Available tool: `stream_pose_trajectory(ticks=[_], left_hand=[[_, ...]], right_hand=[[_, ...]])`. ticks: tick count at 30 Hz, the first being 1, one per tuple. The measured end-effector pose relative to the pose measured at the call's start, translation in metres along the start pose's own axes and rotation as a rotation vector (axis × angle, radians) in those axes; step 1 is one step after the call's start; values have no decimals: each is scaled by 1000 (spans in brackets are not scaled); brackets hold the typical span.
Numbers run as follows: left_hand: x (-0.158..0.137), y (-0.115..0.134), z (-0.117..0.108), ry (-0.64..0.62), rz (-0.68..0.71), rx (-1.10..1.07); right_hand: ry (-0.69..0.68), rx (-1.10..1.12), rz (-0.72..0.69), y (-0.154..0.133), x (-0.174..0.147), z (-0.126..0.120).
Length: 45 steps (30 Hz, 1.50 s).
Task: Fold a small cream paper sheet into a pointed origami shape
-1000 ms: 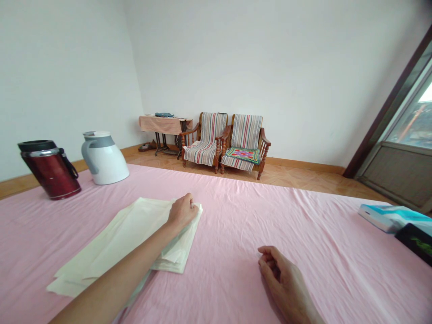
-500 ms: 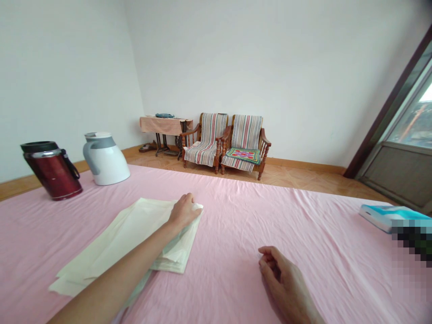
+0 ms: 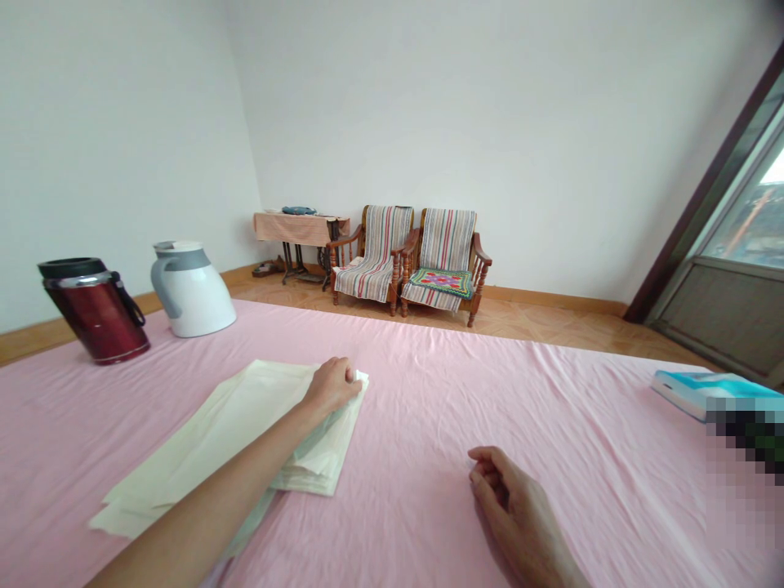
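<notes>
A stack of thin, pale cream paper sheets (image 3: 238, 408) lies slightly fanned on the pink cloth, part of it hidden under my left forearm. At the stack's far right corner is my left hand (image 3: 334, 384), its fingers curled and its thumb pinching the corner of a sheet; how many sheets are in the pinch is hidden. My right hand (image 3: 511, 498) rests on its side on the cloth, to the right of the stack and apart from it. Its fingers are loosely bent, with a gap to the thumb and nothing visible between them.
On the left stand a dark red flask (image 3: 101, 314) with a strap and a white and grey jug (image 3: 196, 298). A blue and white packet (image 3: 686, 392) lies at the right. Beyond the pink cloth's (image 3: 429, 384) far edge are two wooden armchairs (image 3: 444, 245) and a cloth-covered stand (image 3: 300, 229).
My left hand has shifted slightly down and left at the paper's corner. My right hand and the stack look unmoved.
</notes>
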<state>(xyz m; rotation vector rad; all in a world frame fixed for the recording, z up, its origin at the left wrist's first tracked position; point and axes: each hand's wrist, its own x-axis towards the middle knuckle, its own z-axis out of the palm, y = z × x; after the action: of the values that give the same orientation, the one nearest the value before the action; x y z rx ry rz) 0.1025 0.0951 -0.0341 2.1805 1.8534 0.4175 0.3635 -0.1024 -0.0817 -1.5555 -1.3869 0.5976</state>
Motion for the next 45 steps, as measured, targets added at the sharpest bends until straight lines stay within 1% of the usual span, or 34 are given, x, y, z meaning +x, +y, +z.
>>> stream_pose_trajectory(ticks=[4, 8, 13, 16, 18, 21, 24, 26, 28, 30, 32, 35, 37, 39, 41, 43, 45], left_hand=[[-2, 5, 1, -28, -59, -66], [0, 9, -1, -46, -124, -183], [-3, 13, -18, -81, -147, -400], [-14, 26, -28, -142, -115, -535], [-23, 41, -29, -191, -76, -615], [-39, 69, -21, -252, -9, -724], [-55, 99, -4, -310, 41, -817], [-64, 117, 8, -363, 66, -863], [-72, 132, 19, -402, 87, -894], [-80, 145, 27, -423, 113, -916], [-86, 153, 32, -413, 143, -932], [-88, 158, 32, -360, 215, -951], [-86, 153, 28, -289, 268, -948], [-83, 144, 22, -189, 307, -921], [-82, 134, 16, -103, 330, -879], [-84, 124, 12, -75, 355, -839], [-90, 119, 11, -96, 393, -814]], right_hand=[[-22, -19, 5, -1, 1, 0], [-11, -22, -3, 0, 1, 0], [-12, -14, -28, 3, 1, 1], [-1, -40, -67, 2, 0, 0], [31, -88, -173, -2, -1, -2], [78, -226, -474, -10, -4, -5], [98, -377, -739, -18, -7, -5], [79, -472, -865, -22, -8, -2], [46, -553, -943, -26, -9, 1], [10, -593, -946, -27, -8, 4], [-5, -575, -895, -27, -8, 5], [40, -461, -830, -23, -8, 0], [108, -353, -771, -19, -6, -7], [190, -267, -706, -15, -3, -15], [281, -239, -674, -12, 1, -23], [346, -265, -685, -11, 6, -31], [390, -320, -715, -13, 9, -38]])
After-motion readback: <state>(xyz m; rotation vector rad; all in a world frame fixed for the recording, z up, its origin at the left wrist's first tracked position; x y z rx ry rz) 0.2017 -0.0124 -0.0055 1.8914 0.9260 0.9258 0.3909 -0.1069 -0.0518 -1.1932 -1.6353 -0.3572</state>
